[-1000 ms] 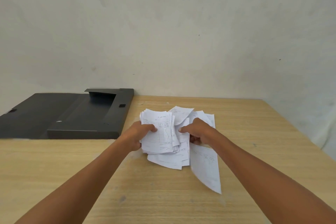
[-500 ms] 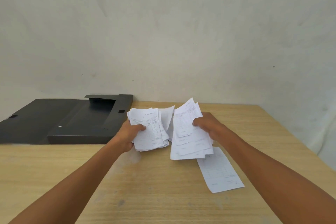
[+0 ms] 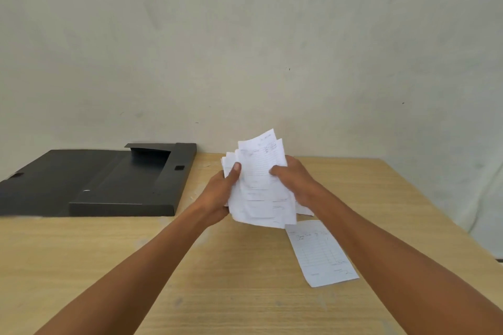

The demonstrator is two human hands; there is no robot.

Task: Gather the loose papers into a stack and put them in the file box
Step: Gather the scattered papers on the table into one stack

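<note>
A bundle of white printed papers [image 3: 260, 185] is held upright above the wooden table [image 3: 190, 266], between both hands. My left hand [image 3: 220, 193] grips its left edge with the thumb on the front sheet. My right hand [image 3: 295, 182] grips its right edge. The sheets are uneven, with corners sticking out at the top. One loose sheet [image 3: 319, 253] lies flat on the table just below and right of the bundle. The black file box [image 3: 122, 185] lies open at the left, its lid [image 3: 40, 179] folded out flat.
A pale wall rises directly behind the table. The table's right edge runs diagonally at the far right. Bare wood stretches from the box to the near edge.
The two separate handfuls have been brought together into one bundle and lifted higher. The single sheet has stayed on the table.
</note>
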